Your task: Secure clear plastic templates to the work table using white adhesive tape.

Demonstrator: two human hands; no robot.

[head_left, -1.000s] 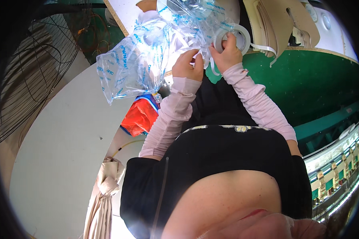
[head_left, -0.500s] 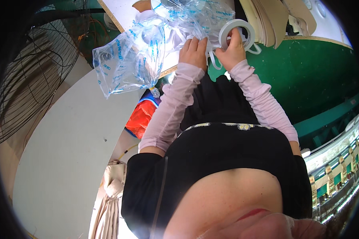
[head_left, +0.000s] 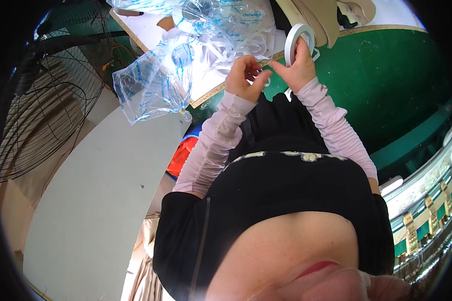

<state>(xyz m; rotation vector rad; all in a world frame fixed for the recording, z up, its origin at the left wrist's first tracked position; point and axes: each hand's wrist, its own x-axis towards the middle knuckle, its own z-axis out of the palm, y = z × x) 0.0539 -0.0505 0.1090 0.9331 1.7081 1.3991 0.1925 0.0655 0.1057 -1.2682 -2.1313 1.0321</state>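
My right hand (head_left: 300,71) has its fingers through the ring of a white tape roll (head_left: 290,46), gripping it at the table's near edge. The roll is tilted, almost edge-on, and its thumb points toward my other hand. My left hand (head_left: 243,80) is just left of it, fingers curled and thumb apart, with no held thing visible. A small white bit of strip (head_left: 267,82) shows by the left thumb; whether it touches is unclear. Loose white strips (head_left: 221,57) lie tangled on the table beyond. Clear plastic bags with blue print (head_left: 158,80) cover its left part.
The white tabletop (head_left: 201,90) has a bare chipboard edge. Beige curved panels (head_left: 309,20) are stacked at the back right. A black wire fan (head_left: 50,110) stands far left, near a grey rounded board (head_left: 100,200). A red and blue bag (head_left: 182,155) sits below the table.
My left hand has drawn back from the white strips and turned, so its thumb stands apart. The tape roll in my right hand has tipped from face-on to nearly edge-on. The view has shifted slightly.
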